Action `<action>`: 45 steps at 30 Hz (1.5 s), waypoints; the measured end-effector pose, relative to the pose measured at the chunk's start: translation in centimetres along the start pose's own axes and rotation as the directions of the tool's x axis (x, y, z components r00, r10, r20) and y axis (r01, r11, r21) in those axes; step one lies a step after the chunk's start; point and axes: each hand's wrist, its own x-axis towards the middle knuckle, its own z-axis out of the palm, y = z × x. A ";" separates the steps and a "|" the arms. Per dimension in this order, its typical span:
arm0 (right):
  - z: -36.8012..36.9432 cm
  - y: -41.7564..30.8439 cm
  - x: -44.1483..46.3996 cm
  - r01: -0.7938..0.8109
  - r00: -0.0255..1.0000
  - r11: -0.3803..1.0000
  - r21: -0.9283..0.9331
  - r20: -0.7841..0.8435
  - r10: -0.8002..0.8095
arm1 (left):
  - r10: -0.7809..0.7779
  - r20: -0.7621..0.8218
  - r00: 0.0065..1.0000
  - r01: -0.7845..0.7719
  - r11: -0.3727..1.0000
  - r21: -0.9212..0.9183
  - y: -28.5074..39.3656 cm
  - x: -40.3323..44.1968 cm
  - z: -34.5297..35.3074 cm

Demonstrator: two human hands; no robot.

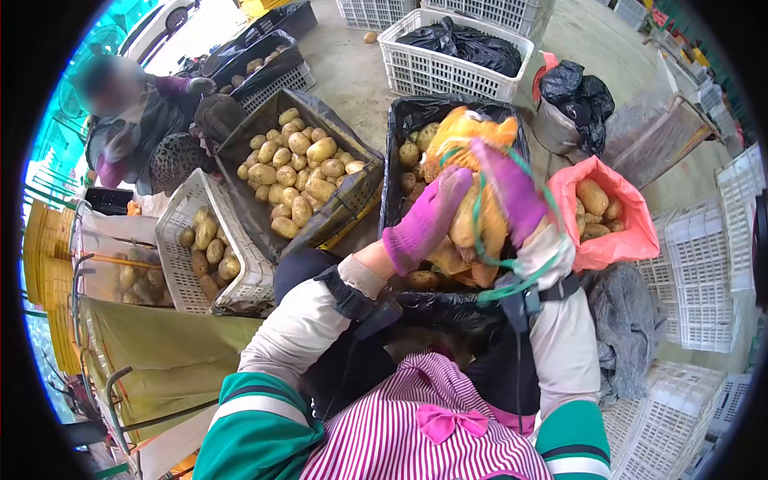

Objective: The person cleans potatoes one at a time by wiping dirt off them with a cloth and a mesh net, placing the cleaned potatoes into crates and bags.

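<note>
Both hands wear purple gloves above a crate lined with black plastic (406, 302) that holds potatoes. An orange mesh bag with potatoes in it (468, 140) stands up between the hands. My left hand (430, 218) lies against the near left side of the bag, its fingers together and pointing up. My right hand (512, 192) is on the bag's right side, blurred by motion, so its grip cannot be made out. A loose green cord (478, 216) loops around the bag and hangs near my right wrist.
Left are a lined crate of potatoes (300, 172) and a white crate of potatoes (210, 248), with a seated person (132, 128) beyond. On the right stands a pink sack of potatoes (612, 240). Ahead is a white crate with black plastic (456, 60).
</note>
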 end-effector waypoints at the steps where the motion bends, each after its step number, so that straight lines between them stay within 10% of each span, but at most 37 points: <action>1: -0.8 -0.9 -0.1 -0.049 0.999 0.951 0.307 0.008 0.048 | -0.067 -0.010 0.998 0.066 0.995 -0.078 0.0 -0.2 -0.3; 2: -1.1 -1.0 -0.4 0.062 0.997 0.992 0.112 -0.051 -0.057 | 0.225 0.011 0.974 -0.221 0.944 0.245 0.2 -0.5 -0.8; 4: -1.5 -1.4 -0.7 0.261 0.952 0.919 -0.295 -0.079 -0.296 | 0.657 0.290 0.696 -0.619 0.344 0.706 1.5 -1.1 -1.7; 6: -1.6 -2.0 -1.5 0.395 0.861 0.658 -0.642 0.008 -0.509 | 0.502 0.120 0.857 -0.409 0.519 0.751 2.5 -1.1 -1.9; 7: -0.4 -3.5 -1.7 0.318 0.937 0.905 -0.282 -0.055 -0.346 | 0.399 0.063 0.915 -0.285 0.528 0.800 4.1 -1.3 -1.3; 8: 0.9 -5.0 -2.0 0.186 0.979 0.973 0.136 -0.115 -0.171 | 0.323 0.001 0.946 -0.314 0.917 0.245 2.2 -0.6 -0.9; 9: 1.3 -5.3 -2.1 0.398 0.901 0.788 -0.470 0.038 -0.433 | 0.212 -0.021 0.977 -0.212 0.964 -0.161 1.6 -0.4 -0.2; 10: 1.9 -5.2 -2.0 0.372 0.909 0.848 -0.378 -0.036 -0.414 | 0.097 -0.044 0.994 -0.105 0.831 -0.546 1.0 -0.3 0.6; 12: 1.8 -3.3 -1.0 0.279 0.952 0.959 -0.057 -0.116 -0.284 | -0.060 -0.063 0.996 0.003 0.744 -0.668 0.9 -1.1 0.7; 13: 1.2 -0.6 -0.8 0.238 0.959 0.935 -0.263 -0.086 -0.268 | 0.378 -0.006 0.926 -0.375 0.918 0.130 1.4 -1.1 -0.3; 15: 0.1 2.3 0.0 0.253 0.945 0.798 -0.546 -0.038 -0.326 | 0.572 0.367 0.733 -0.599 0.289 0.747 1.9 -1.0 -0.6; 16: -0.2 2.5 0.5 0.298 0.918 0.719 -0.628 -0.019 -0.397 | 0.565 0.315 0.763 -0.571 0.360 0.738 2.0 -1.2 -0.3; 17: -0.9 2.7 0.5 0.006 0.983 0.995 -0.098 -0.180 -0.024 | 0.553 0.265 0.790 -0.542 0.428 0.723 2.3 -1.2 -0.2; 19: -1.8 -0.6 0.4 -0.281 0.926 0.835 0.474 -0.095 0.366 | 0.498 0.212 0.841 -0.481 0.509 0.714 3.6 -1.1 0.1; 22: -0.5 -5.8 -1.2 0.054 0.990 0.961 0.270 -0.140 -0.016 | 0.112 0.179 0.977 -0.168 0.924 0.343 3.9 -1.2 0.1; 24: 0.1 -4.6 -0.8 0.266 0.964 0.964 0.008 -0.001 -0.266 | 0.348 0.258 0.902 -0.432 0.705 0.562 1.2 -0.5 -0.1; 25: 0.5 -2.9 0.0 0.434 0.891 0.863 -0.260 -0.016 -0.453 | 0.461 0.359 0.812 -0.532 0.330 0.780 0.9 -0.5 0.0; 26: 0.6 -1.9 -0.5 0.115 0.992 0.984 -0.138 -0.033 -0.120 | 0.455 0.366 0.812 -0.537 0.335 0.774 0.7 -0.7 0.1; 27: 0.5 -4.1 -0.3 -0.122 0.990 0.989 -0.080 -0.086 0.115 | 0.196 0.214 0.957 -0.245 0.939 0.239 0.8 -0.8 0.2; 29: 0.0 -4.3 -0.3 -0.136 0.985 0.989 -0.057 -0.118 0.129 | -0.120 0.300 0.946 0.249 0.863 -0.440 1.6 -0.4 0.4; 32: -0.5 -2.2 0.0 0.188 0.934 0.918 -0.349 -0.224 -0.277 | -0.289 0.319 0.903 0.407 0.813 -0.415 3.3 -0.6 1.4; 35: -1.2 0.6 0.3 0.171 0.940 0.748 -0.642 -0.123 -0.320 | -0.455 0.141 0.879 0.476 0.855 -0.205 4.8 -0.6 1.1; 37: -1.6 0.9 0.4 0.133 0.934 0.907 -0.400 -0.256 -0.250 | -0.392 0.186 0.901 0.428 0.870 -0.246 3.6 -0.6 -0.9; 38: -1.9 0.9 0.3 0.091 0.948 0.870 -0.484 -0.226 -0.225 | 0.197 0.180 0.964 -0.248 0.910 0.332 3.4 -0.6 -1.0; 39: -1.9 0.8 0.3 0.054 0.961 0.824 -0.564 -0.196 -0.197 | 0.596 0.480 0.644 -0.709 0.227 0.668 3.1 -0.6 -1.2; 43: -1.5 0.3 -0.1 0.052 0.961 0.717 -0.695 -0.160 -0.224 | 0.391 0.341 0.855 -0.498 0.432 0.752 2.3 -1.7 -1.0; 45: -0.2 0.0 -0.4 -0.056 0.970 0.877 -0.478 -0.234 -0.066 | 0.407 0.247 0.879 -0.441 0.498 0.747 2.1 -1.4 -0.1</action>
